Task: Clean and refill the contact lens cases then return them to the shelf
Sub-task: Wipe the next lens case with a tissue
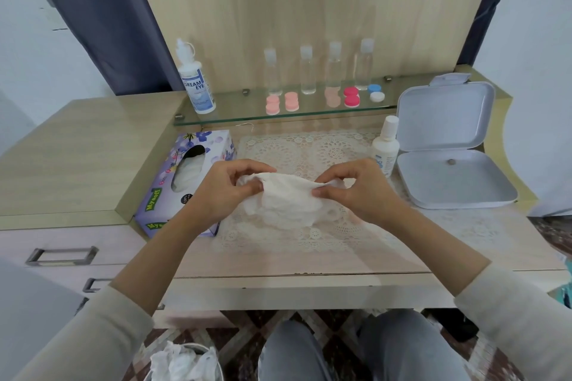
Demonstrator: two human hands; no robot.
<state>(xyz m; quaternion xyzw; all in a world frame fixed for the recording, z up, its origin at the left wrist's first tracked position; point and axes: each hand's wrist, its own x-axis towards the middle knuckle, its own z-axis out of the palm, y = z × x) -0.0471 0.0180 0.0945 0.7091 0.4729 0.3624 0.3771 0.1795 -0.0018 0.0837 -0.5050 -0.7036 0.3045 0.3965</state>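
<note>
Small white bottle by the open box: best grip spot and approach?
Grip the small bottle round its wide body, below the narrower cap, coming from the left: it stands upright and the open box crowds its right.

Both arms come in from the lower corners of the frame and meet at its centre. The left forearm [161, 250] rises bare out of a cream left sleeve [80, 337], and the right forearm [433, 241] out of a cream right sleeve [520, 318]. The left hand [226, 192], just left of centre, has its fingers curled and pinches one edge of a white tissue [284, 204]. The right hand [359, 192], just right of centre, pinches the opposite edge between thumb and fingertips. The hands are level and apart. Both knees [309, 353] show at bottom centre.
</note>
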